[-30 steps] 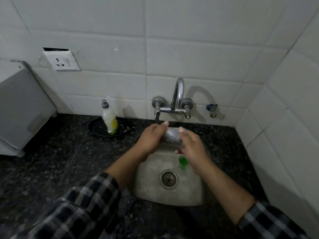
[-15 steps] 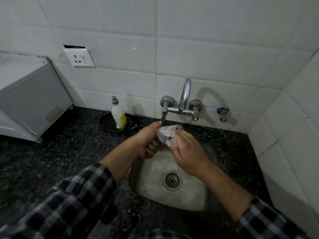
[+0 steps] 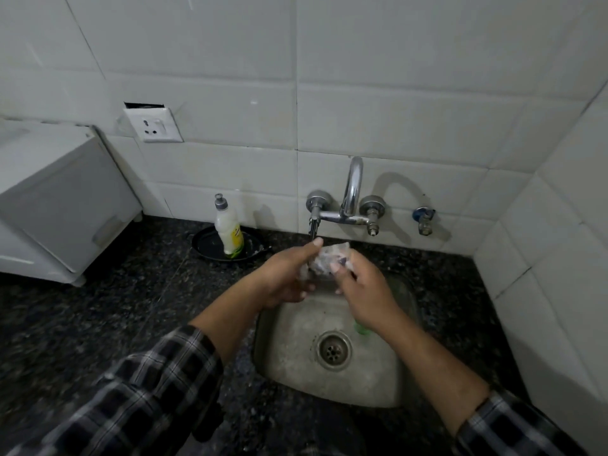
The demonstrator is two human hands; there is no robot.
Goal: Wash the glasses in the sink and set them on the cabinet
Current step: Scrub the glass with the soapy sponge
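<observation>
You're mid-wash: the glass [image 3: 329, 258] is up over the back of the sink [image 3: 289, 350], lying roughly sideways between your two hands, just under the tap spout [image 3: 314, 227]. Your left hand [image 3: 283, 278] grips one end, thumb over the top, fingers curled beneath. Your right hand [image 3: 365, 291] has thumb and fingers curled round the other end, looks like rubbing or turning it. Glass is blurred, can't tell rim from base, and can't tell if water is running. Something small and green [image 3: 362, 329] lies in the basin under your right wrist, probably a scrubber. Soap bottle [image 3: 230, 232] stands upright in a black dish [image 3: 204, 241] on the dark counter [image 3: 98, 307], left of the tap. Step in hand: scrub/rinse, not placing yet. Next move likely calls for a firm one-hand hold on a wet, slippery glass, then lifting it clear of the sink toward the cabinet; the white unit [image 3: 56, 199] at far left may be it, unsure
</observation>
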